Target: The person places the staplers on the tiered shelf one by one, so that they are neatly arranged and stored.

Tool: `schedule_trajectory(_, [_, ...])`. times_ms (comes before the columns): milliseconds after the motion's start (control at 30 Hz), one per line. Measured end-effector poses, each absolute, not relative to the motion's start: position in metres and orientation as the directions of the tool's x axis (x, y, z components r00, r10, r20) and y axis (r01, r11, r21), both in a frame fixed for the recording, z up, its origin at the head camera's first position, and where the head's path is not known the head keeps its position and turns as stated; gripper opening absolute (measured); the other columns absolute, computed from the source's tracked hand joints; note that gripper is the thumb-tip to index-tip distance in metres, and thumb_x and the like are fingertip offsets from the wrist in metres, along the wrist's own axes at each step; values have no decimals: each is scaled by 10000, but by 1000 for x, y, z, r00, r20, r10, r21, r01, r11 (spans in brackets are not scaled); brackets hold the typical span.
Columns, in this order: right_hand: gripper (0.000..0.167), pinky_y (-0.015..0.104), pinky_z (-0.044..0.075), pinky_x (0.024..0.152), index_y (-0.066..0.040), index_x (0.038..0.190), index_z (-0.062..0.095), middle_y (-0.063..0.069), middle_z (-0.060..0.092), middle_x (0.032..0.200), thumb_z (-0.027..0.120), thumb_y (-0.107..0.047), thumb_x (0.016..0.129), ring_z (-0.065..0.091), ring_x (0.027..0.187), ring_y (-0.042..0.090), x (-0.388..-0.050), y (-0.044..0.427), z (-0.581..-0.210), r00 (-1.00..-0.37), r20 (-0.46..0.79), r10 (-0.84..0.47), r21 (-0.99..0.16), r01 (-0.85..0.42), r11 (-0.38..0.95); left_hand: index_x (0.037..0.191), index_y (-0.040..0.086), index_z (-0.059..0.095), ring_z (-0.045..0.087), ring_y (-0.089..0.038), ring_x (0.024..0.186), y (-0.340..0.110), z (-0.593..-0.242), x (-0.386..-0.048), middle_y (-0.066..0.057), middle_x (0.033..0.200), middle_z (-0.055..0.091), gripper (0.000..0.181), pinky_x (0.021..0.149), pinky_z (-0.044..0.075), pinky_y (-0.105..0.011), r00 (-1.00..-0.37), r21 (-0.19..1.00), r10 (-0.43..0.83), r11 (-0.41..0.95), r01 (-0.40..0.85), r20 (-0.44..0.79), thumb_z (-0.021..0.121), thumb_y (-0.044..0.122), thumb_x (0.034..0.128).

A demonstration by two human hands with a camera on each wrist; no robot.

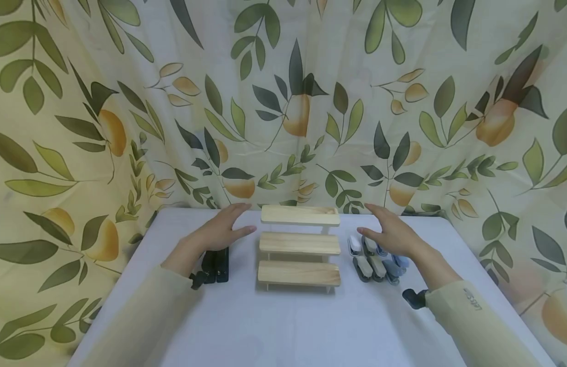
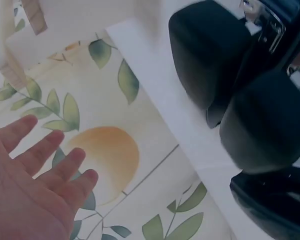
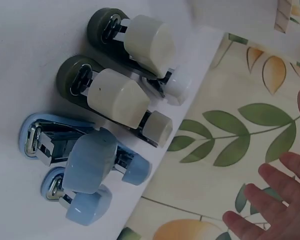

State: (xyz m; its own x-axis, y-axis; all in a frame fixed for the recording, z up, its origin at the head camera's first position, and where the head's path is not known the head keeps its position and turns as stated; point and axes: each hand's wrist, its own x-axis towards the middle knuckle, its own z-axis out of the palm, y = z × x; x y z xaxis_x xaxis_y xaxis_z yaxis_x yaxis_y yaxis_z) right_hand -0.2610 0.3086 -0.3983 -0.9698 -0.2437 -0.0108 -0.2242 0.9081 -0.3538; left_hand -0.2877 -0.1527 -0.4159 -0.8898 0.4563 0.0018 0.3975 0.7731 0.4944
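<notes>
White tabletop (image 1: 288, 321) holds wooden shelves (image 1: 299, 243) before a leaf-printed curtain (image 1: 283, 102).

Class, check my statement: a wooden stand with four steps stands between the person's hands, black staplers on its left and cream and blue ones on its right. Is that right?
Not quite: the wooden stand has three steps, not four, as the head view shows. The rest of the statement holds.
</notes>
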Motion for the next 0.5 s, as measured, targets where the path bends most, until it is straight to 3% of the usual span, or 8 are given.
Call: schedule_trajectory(500, [878,716,287,1160,19,1607,263,319,302,1628,663,-464,993,299,1483,552,-260,310,-414,-973,-16,-228,-379,-206,902,1609,187,362,310,-327,1561,-144,-434,-265,-97,1661,370,731,1248,282,-555,-908,580,419,739,342,1,571,567,1020])
